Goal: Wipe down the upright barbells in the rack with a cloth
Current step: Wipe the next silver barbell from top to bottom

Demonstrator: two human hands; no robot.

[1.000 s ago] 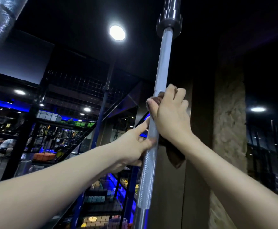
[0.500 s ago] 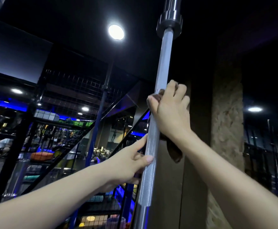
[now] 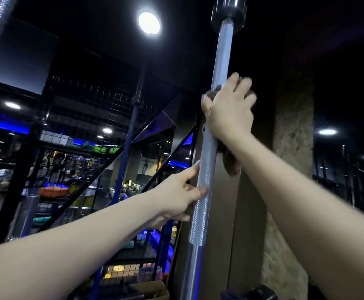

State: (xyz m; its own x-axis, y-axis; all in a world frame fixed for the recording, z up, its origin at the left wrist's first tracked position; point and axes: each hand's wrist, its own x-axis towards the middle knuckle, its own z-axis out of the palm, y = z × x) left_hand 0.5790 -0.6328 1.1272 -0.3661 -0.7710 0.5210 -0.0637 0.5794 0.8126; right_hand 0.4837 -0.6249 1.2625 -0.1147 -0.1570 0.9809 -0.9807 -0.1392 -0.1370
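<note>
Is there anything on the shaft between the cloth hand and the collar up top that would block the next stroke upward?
Nothing visible. The right hand holds the cloth around the barbell; above it the shaft runs bare up to the collar. The left hand grips lower down, out of that path.

both arms raised; right grip curled, left grip loosely curled.
</note>
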